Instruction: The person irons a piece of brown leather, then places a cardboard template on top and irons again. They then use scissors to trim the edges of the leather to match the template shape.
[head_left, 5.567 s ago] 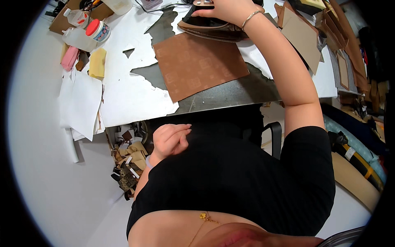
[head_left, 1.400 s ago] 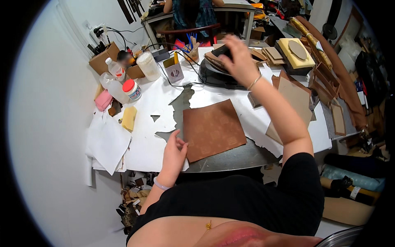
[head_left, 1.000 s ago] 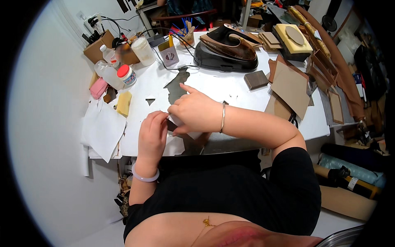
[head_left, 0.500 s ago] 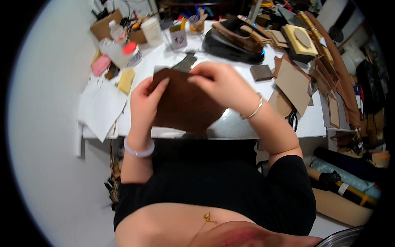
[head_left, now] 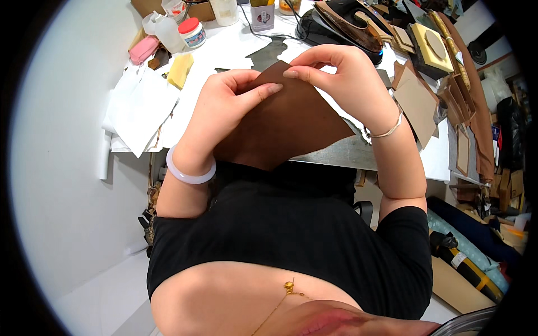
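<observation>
Both hands hold up a brown sheet of leather [head_left: 280, 123] over the near edge of the table. My left hand [head_left: 235, 101] pinches its upper left edge, thumb lying on the near face and fingers behind. My right hand [head_left: 342, 73] grips the top corner between thumb and fingertips. The sheet hangs tilted, its lower edge reaching over the table's front edge. Behind the hands, a dark grey irregular scrap [head_left: 269, 55] lies on the white tabletop.
An iron [head_left: 342, 33] rests on a black base at the back right. Left of it stand a red-lidded jar [head_left: 193, 35], a pink pouch [head_left: 144, 50] and a yellow sponge-like block [head_left: 180, 70]. White paper [head_left: 140, 112] overhangs the front left edge. Beige boards [head_left: 416, 103] lie at right.
The leather sheet has turned, with its top corner now pointing up between my hands. My hands have shifted slightly. The whole view has tilted, so the table appears higher.
</observation>
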`<state>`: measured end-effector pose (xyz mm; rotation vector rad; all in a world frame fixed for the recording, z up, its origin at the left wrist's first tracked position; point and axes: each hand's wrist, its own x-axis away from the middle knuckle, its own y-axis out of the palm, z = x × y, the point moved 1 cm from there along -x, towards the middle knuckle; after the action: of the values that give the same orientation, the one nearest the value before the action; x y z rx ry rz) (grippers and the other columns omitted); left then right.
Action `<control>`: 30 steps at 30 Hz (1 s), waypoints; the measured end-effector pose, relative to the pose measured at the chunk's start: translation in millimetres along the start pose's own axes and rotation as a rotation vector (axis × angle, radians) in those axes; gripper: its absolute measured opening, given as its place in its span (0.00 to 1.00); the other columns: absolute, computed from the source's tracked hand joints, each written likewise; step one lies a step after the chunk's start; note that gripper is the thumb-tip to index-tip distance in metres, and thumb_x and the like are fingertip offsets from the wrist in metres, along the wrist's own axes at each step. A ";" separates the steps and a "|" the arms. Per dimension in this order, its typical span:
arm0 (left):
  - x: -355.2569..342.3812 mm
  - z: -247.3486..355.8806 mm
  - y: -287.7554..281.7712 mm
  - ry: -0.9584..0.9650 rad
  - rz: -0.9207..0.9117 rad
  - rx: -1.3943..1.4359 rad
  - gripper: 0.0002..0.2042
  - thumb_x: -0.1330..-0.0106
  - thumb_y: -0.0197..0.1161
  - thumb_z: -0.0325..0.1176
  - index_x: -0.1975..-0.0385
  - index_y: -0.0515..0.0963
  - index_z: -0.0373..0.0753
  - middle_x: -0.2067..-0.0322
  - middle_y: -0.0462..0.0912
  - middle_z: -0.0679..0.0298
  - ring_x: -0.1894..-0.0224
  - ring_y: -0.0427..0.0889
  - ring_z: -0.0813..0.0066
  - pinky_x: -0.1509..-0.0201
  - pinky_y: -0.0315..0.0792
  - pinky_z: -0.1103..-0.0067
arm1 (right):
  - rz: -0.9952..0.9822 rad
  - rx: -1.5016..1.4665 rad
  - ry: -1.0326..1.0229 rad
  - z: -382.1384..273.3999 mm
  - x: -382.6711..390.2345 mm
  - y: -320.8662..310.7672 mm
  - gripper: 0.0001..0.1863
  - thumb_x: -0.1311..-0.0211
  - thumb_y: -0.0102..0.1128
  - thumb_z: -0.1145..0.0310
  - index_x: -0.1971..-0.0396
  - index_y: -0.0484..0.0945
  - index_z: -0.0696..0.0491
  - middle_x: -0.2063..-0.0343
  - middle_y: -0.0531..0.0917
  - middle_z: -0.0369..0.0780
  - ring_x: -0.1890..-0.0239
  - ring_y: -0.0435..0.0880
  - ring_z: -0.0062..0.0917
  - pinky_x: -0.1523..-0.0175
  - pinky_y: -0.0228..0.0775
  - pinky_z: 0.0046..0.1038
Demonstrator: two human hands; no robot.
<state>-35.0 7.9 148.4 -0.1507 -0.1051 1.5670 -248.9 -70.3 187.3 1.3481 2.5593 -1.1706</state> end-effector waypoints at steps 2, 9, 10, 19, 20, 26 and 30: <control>1.8 0.3 -0.2 0.018 -0.003 0.024 0.12 0.32 0.71 0.34 0.58 0.88 0.31 0.69 0.87 0.69 0.66 0.79 0.86 0.61 0.73 0.85 | -0.009 0.018 -0.001 -1.5 -0.2 -0.3 0.11 0.38 0.74 0.65 0.62 0.90 0.57 0.68 0.90 0.43 0.62 0.89 0.29 0.53 0.80 0.28; 4.8 -4.4 -1.7 0.056 -0.003 0.007 0.11 0.31 0.71 0.33 0.57 0.88 0.31 0.70 0.87 0.69 0.67 0.79 0.86 0.62 0.72 0.85 | 0.031 -0.045 -0.066 -2.5 0.3 6.1 0.10 0.39 0.74 0.66 0.63 0.90 0.56 0.67 0.91 0.41 0.61 0.90 0.27 0.53 0.80 0.27; 5.0 -5.2 -1.8 0.063 0.000 -0.006 0.11 0.31 0.71 0.33 0.58 0.88 0.31 0.70 0.87 0.69 0.67 0.79 0.86 0.62 0.72 0.85 | 0.022 -0.049 -0.058 -2.1 0.2 6.2 0.10 0.39 0.74 0.66 0.62 0.90 0.55 0.67 0.91 0.41 0.61 0.90 0.27 0.52 0.80 0.27; 5.6 -3.2 0.8 0.037 -0.009 -0.042 0.12 0.32 0.72 0.35 0.59 0.88 0.32 0.73 0.84 0.73 0.70 0.74 0.88 0.66 0.67 0.85 | 0.032 0.038 -0.125 -6.3 2.0 2.9 0.06 0.39 0.75 0.71 0.67 0.89 0.58 0.70 0.89 0.36 0.65 0.86 0.20 0.54 0.77 0.22; 5.8 -2.3 0.6 0.030 -0.018 -0.058 0.11 0.32 0.71 0.34 0.59 0.88 0.32 0.72 0.85 0.73 0.69 0.75 0.88 0.65 0.68 0.86 | 0.033 0.031 -0.126 -6.0 2.3 2.4 0.06 0.39 0.74 0.70 0.67 0.89 0.57 0.70 0.89 0.38 0.65 0.87 0.22 0.55 0.78 0.23; 5.8 -1.3 2.8 -0.001 -0.048 -0.075 0.09 0.30 0.70 0.32 0.58 0.88 0.33 0.69 0.86 0.73 0.66 0.78 0.90 0.63 0.70 0.88 | 0.013 0.044 -0.109 -5.5 4.3 0.4 0.07 0.41 0.74 0.68 0.66 0.90 0.56 0.71 0.90 0.41 0.66 0.89 0.26 0.56 0.80 0.25; 5.3 -0.4 4.5 0.021 -0.054 -0.063 0.09 0.31 0.70 0.31 0.58 0.88 0.32 0.69 0.86 0.73 0.66 0.79 0.90 0.63 0.70 0.88 | 0.053 -0.029 -0.139 -1.2 5.8 2.5 0.07 0.41 0.75 0.71 0.66 0.89 0.57 0.69 0.89 0.38 0.65 0.87 0.23 0.55 0.78 0.24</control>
<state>-39.4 13.2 147.0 -0.2122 -0.1416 1.5082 -250.3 -64.6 184.6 1.2716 2.4209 -1.1694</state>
